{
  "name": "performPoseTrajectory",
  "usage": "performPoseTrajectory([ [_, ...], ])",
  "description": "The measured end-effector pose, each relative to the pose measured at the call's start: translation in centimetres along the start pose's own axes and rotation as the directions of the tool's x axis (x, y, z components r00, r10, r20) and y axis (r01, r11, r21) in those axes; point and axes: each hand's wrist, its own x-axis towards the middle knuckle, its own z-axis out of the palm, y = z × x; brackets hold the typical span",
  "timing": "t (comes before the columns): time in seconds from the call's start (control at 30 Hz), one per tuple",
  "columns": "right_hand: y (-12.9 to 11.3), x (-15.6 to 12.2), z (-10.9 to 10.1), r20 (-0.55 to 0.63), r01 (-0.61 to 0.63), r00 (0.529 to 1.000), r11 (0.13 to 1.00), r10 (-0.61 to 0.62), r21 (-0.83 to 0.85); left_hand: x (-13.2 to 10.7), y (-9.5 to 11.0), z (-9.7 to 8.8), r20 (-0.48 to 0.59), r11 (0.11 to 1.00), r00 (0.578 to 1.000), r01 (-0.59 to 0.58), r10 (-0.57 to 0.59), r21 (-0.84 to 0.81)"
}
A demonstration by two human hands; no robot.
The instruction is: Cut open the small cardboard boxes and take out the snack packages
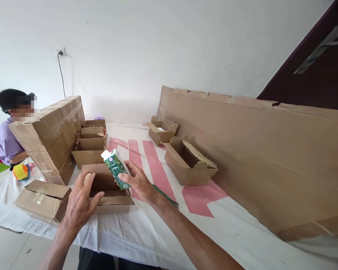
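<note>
My right hand is closed around a green and white drink carton, holding it tilted over the open cardboard box in front of me. My left hand rests on that box's left flap, fingers curled over its edge. A row of more open boxes runs away behind it.
A stack of taped cartons stands at the left, a sealed small box lies near the table edge. Two open boxes sit right of centre. A long cardboard sheet leans at the right. Another person sits far left beside a tape roll.
</note>
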Motion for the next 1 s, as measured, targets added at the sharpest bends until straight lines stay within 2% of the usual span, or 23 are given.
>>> performPoseTrajectory([
  [0.1,0.5,-0.3,1.6,-0.031,0.035,0.999,0.998,-0.033,0.055,1.4,2.9,0.8,0.113,0.984,0.994,0.03,-0.01,-0.174],
  [0.17,0.7,-0.5,2.6,-0.042,0.086,0.996,0.996,-0.085,0.024,2.2,4.4,1.2,0.156,0.966,0.987,0.076,-0.038,-0.245],
  [0.23,0.8,-0.8,3.2,-0.056,0.139,0.988,0.99,-0.141,-0.038,3.0,5.4,1.5,0.152,0.953,0.987,0.1,-0.057,-0.288],
  [0.33,0.7,-0.9,3.5,-0.057,0.214,0.973,0.968,-0.222,-0.129,4.3,5.6,1.3,0.133,0.934,0.99,0.086,-0.042,-0.347],
  [0.47,0.9,0.1,3.2,-0.035,0.278,0.957,0.946,-0.288,-0.167,6.4,4.6,0.7,0.164,0.92,0.986,0.086,-0.024,-0.382],
  [0.6,2.3,2.4,2.6,-0.083,0.314,0.943,0.945,-0.321,-0.089,8.8,2.9,0.9,0.269,0.889,0.963,0.139,-0.019,-0.437],
  [0.7,3.6,4.6,1.8,-0.127,0.35,0.928,0.936,-0.35,-0.018,10.6,1.4,1.8,0.321,0.847,0.947,0.16,0.014,-0.507],
  [0.8,4.9,6.7,0.8,-0.152,0.372,0.917,0.928,-0.37,-0.016,12.5,0.0,2.9,0.352,0.813,0.935,0.166,0.05,-0.558],
  [1.0,7.7,9.5,-0.3,-0.219,0.355,0.909,0.934,-0.355,-0.04,14.9,-2.0,5.7,0.342,0.774,0.938,0.179,0.051,-0.607],
])
